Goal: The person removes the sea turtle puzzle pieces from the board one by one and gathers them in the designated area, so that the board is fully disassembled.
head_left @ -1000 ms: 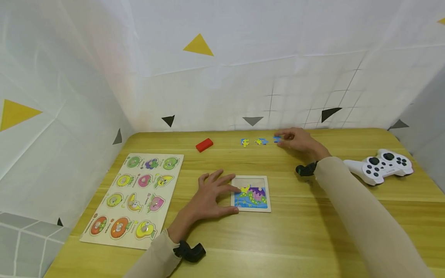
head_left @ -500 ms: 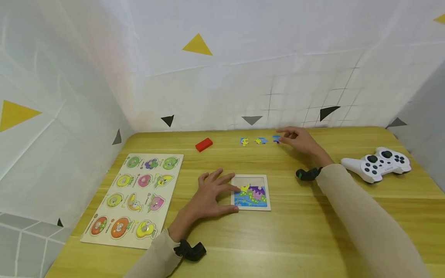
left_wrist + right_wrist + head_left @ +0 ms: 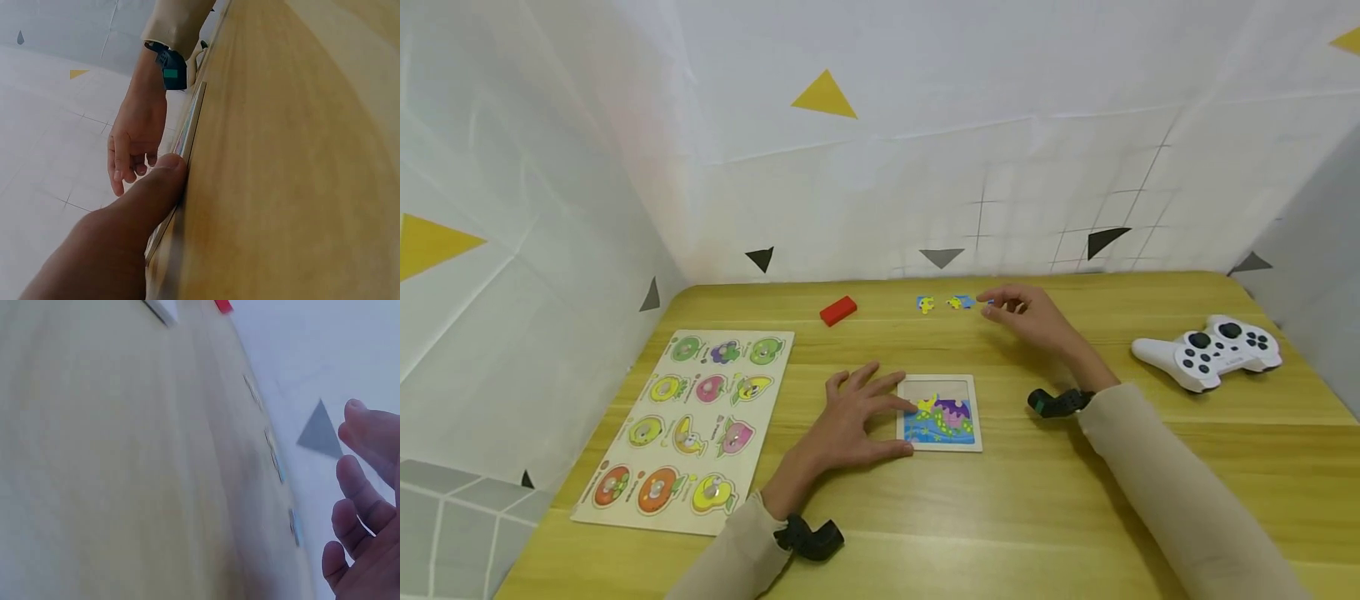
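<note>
A small square jigsaw puzzle tray [image 3: 940, 450] lies on the table with its lower part filled by a colourful picture; the upper strip shows bare backing. My left hand [image 3: 853, 423] rests spread at its left side, index fingertip over the rim and thumb at the near corner. In the left wrist view the thumb [image 3: 167, 172] touches the tray's edge. At the back, my right hand [image 3: 1028, 317] hovers with loosely bent fingers, holding nothing. Near it lie a yellow-and-blue puzzle piece [image 3: 960, 302], another yellow one [image 3: 925, 304], and a blue piece [image 3: 295, 527] partly hidden by the fingers in the head view.
A wooden fruit peg board [image 3: 700, 392] covers the table's left side. A red block [image 3: 838, 311] lies at the back. On the right sits a white game controller [image 3: 1213, 352]. White sheeting [image 3: 880, 192] rises behind the table's back edge.
My right hand has shifted left from beside the blue piece to above it, toward the middle piece. The left hand and tray hold their place; the head view has shifted slightly.
</note>
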{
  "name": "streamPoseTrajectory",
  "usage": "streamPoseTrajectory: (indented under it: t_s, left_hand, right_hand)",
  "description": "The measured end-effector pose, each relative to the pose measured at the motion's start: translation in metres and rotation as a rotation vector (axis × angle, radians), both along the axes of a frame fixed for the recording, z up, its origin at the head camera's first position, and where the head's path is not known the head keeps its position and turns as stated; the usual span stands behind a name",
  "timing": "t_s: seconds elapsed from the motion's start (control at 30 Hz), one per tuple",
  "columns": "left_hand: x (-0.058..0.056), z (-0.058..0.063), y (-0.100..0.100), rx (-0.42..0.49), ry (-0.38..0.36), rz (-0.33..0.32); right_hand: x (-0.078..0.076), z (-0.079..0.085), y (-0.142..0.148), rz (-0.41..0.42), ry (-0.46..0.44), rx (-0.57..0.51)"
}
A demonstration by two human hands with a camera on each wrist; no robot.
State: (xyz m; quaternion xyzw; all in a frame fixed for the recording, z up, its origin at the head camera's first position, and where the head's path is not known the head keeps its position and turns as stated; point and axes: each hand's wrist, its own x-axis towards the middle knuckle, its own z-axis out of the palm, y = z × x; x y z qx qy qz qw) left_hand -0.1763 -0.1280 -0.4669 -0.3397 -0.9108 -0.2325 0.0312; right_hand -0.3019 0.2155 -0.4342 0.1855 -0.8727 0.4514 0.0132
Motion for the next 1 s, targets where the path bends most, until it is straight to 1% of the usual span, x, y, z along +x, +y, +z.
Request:
streamPoseTrajectory:
  t_s: [0.2,0.4,0.53,0.67,0.83,1.0]
  left_hand:
    - [0.0,0.0,0.001,-0.006,0.008,0.0]
    - [-0.001,0.0,0.001,-0.009,0.007,0.001]
    - [-0.001,0.001,0.0,-0.012,0.003,0.003]
    - [-0.001,0.001,0.0,-0.008,0.008,0.0]
    - [0.0,0.001,0.0,-0.001,0.006,0.001]
    - [0.0,0.001,0.0,-0.002,0.004,0.003]
  right_hand:
    - [0.014,0.004,-0.015,0.084,-0.018,0.031]
    - [0.028,0.002,-0.031,0.169,-0.012,0.041]
    - [0.038,0.0,-0.039,0.227,-0.027,0.04]
    - [0.047,0.0,-0.046,0.257,-0.034,0.056]
    - [0.056,-0.002,-0.051,0.278,-0.005,0.101]
    - [0.063,-0.005,-0.055,0.327,0.027,0.121]
